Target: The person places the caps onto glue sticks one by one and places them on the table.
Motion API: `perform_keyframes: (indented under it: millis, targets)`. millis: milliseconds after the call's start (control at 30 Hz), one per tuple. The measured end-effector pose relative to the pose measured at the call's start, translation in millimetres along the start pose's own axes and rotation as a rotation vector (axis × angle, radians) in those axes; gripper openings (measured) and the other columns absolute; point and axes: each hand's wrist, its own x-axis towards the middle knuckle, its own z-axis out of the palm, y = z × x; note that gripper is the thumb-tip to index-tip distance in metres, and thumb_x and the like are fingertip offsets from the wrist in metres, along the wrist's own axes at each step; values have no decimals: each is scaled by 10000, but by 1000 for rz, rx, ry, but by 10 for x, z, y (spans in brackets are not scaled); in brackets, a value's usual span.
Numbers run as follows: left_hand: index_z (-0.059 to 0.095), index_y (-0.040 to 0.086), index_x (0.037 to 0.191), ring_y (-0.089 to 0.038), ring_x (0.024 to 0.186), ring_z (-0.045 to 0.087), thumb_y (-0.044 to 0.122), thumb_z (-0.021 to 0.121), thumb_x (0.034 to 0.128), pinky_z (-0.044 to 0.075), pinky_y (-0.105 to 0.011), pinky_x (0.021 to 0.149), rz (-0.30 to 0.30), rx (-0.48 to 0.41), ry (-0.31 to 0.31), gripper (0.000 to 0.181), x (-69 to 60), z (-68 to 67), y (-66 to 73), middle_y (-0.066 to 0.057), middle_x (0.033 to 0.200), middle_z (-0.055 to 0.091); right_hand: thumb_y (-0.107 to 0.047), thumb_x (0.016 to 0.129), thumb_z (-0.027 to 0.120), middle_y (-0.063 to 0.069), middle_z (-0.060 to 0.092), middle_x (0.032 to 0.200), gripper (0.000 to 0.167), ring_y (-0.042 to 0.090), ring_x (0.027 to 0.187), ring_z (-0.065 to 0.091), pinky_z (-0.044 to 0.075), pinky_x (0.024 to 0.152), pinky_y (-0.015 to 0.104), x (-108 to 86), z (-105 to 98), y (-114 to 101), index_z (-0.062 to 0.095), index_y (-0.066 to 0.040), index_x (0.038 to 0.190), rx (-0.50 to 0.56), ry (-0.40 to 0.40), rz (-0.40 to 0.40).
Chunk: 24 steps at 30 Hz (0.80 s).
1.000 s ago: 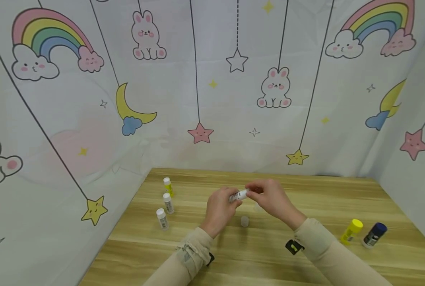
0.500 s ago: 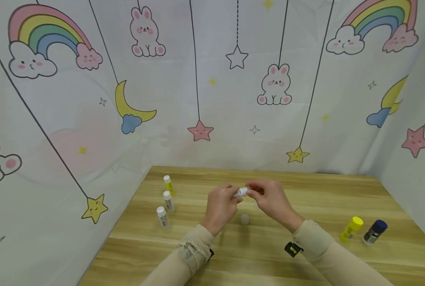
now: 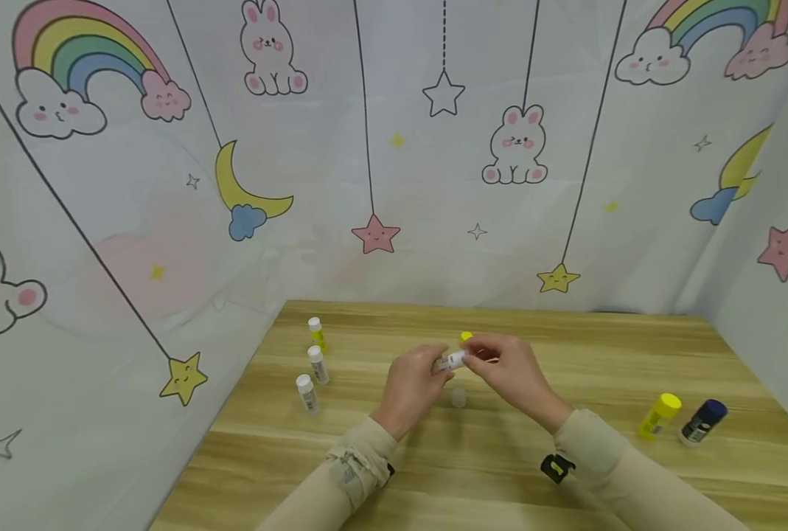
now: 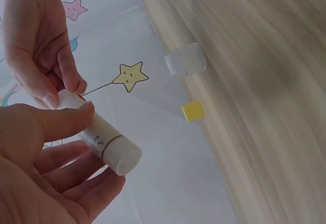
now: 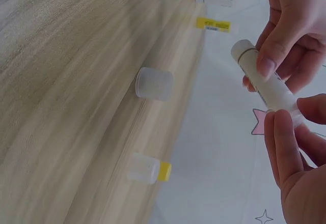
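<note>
A white cloth backdrop point(image 3: 433, 162), printed with rainbows, rabbits, moons and stars, rises from ten round to two o'clock, with the head view as the dial and the white glue stick point(image 3: 455, 360) at its centre. The wood-grain surface point(image 3: 466, 479) spreads below it. Two pale sleeves reach in, the left sleeve point(image 3: 323, 487) from between seven and eight o'clock, the right sleeve point(image 3: 639, 472) from four. The left hand point(image 3: 412, 383) has thumb and fingers curled round the tube; the right hand point(image 3: 513, 372) pinches the opposite end between thumb and fingertips, nearly closed. Both hold the tube tilted above the surface.

Just past three o'clock stand a dark-blue-capped glue stick point(image 3: 703, 422) and, beside it and nearer the hands, a yellow glue stick point(image 3: 659, 416). Around nine o'clock three slimmer sticks stand in a row: a white-capped yellow stick point(image 3: 317, 336) farthest, then a middle white stick point(image 3: 318, 365) and a front white stick point(image 3: 307, 394).

A translucent cap point(image 3: 458, 398) sits at six o'clock, near the hands. At one o'clock a small yellow piece point(image 3: 466, 336) shows beyond the right hand. The right wrist view has a second translucent cap point(image 5: 141, 168) overlapping that piece; whether they touch I cannot tell.
</note>
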Motion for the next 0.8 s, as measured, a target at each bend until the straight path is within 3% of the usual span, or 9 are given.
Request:
perform_keyframes:
  millis: [133, 500, 800]
  targets:
    - [704, 62, 1232, -197, 903, 710, 172, 853, 831, 577, -326, 740, -18, 10, 5, 441, -21, -62, -2, -79, 1117, 726, -208, 914, 773, -43, 734, 978, 192, 110, 834, 688, 574, 671, 270, -19, -65, 31, 767, -162, 1101, -31, 21, 0]
    - [737, 103, 1149, -186, 793, 701, 169, 853, 828, 575, -345, 682, -20, 95, 100, 348, -121, -339, -162, -53, 1057, 721, -165, 893, 785, -39, 728, 953, 162, 98, 788, 683, 574, 687, 291, -138, -244, 152, 769, -131, 1051, -154, 27, -6]
    - [740, 87, 1108, -238, 844, 711, 145, 859, 818, 575, -379, 679, -48, 66, 146, 318, -221, -462, -261, -63, 1058, 716, -118, 878, 779, -35, 711, 913, 126, 87, 742, 665, 562, 640, 295, -235, -433, 292, 781, -93, 1002, -240, 13, 1]
